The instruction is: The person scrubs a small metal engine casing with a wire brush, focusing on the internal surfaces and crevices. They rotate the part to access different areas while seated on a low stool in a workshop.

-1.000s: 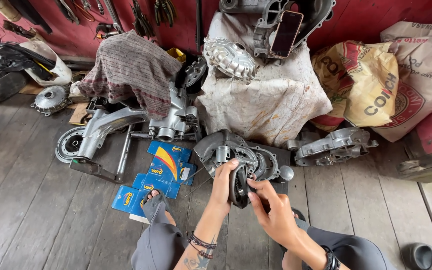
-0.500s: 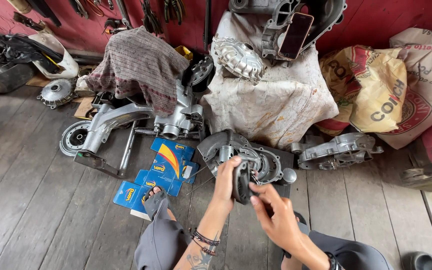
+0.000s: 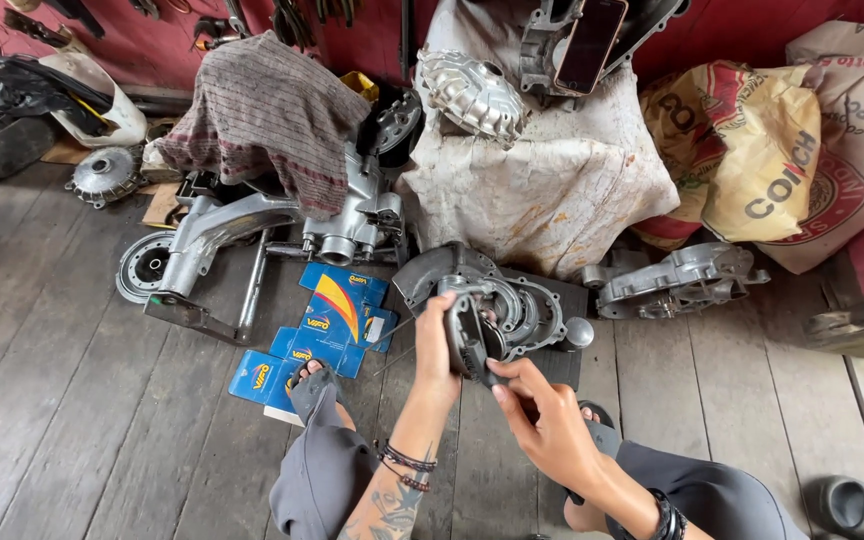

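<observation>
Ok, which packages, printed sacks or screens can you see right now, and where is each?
Blue boxes: flat cardboard with red-yellow swooshes, on the floor left of the left hand.
Tan sack: printed, crumpled, far right against the wall.
Pale sack: red round print, behind the tan one.
Phone: dark screen, propped on a metal casing, top centre.

Left hand (image 3: 435, 345) gripping round dark metal part (image 3: 472, 340) (edge-on), right hand (image 3: 542, 420) pinching its lower edge, engine casing (image 3: 512, 300) behind

Dark round clutch part (image 3: 469, 338) held upright above grey engine casing (image 3: 527, 305).
</observation>
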